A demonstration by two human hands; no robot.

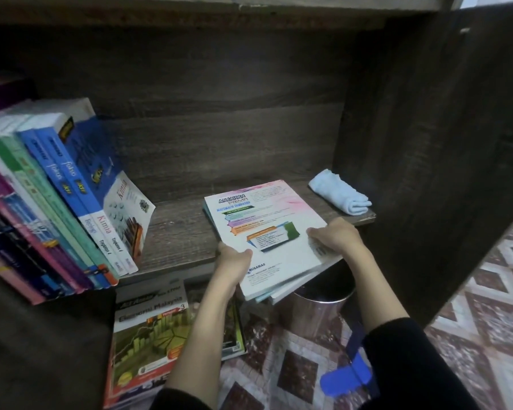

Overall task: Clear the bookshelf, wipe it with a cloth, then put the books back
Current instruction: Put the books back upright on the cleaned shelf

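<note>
Dark sleeves (pixel 403 365) are entering from the near edge, with both bare forearms reaching toward the shelf (pixel 178 232). Left hand (pixel 234 260) is gripping the near left edge of a stack of books (pixel 267 220), thumb lying on the top cover and fingers going underneath. Right hand (pixel 336 236) is gripping the stack's near right corner, fingers curling over the edge. The stack is lying flat and slightly fanned, its far part resting on the shelf board and its near part overhanging the front edge; the top cover is showing white and pink, with the heading "ANJAKAN PRIMA".

A light blue cloth (pixel 339 192), folded, is sitting on the shelf at the far right, just beside the stack and apart from both hands. A row of books (pixel 71 187) is occupying the left end of the same shelf, spines facing near and the whole row leaning to the left.

Below the shelf, more books (pixel 148 329) are lying flat on the floor under the left forearm. A metal bin (pixel 320 303) is standing on the floor directly beneath the overhanging stack. A blue object (pixel 347 377) is lying by the right forearm; its kind cannot be told. Patterned floor covering (pixel 471 306) is extending to the right, past the dark wooden side panel (pixel 412 143).
</note>
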